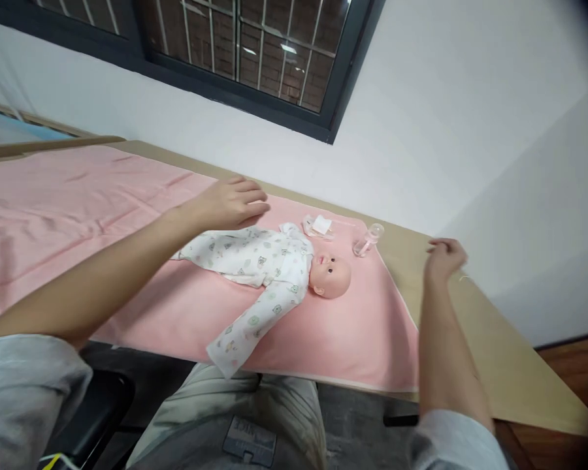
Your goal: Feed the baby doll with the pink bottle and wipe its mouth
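Note:
A baby doll (259, 261) in a white printed long-sleeved outfit lies on its back on a pink cloth (343, 339), head (330, 277) to the right. One long sleeve (255, 329) stretches toward me and hangs past the cloth's near edge. My left hand (238, 203) hovers over the doll's lower body, fingers loosely extended and holding nothing visible. Off to the right, above the bare tabletop, my right hand (445, 258) has its fingers curled in; whatever may be inside is hidden.
Beyond the doll's head are a small clear plastic packet with a white piece (321, 225) and a clear small bottle (367, 240). A wooden table (494, 352) borders a white wall with a barred window (255, 46). A black chair (98, 405) stands at lower left.

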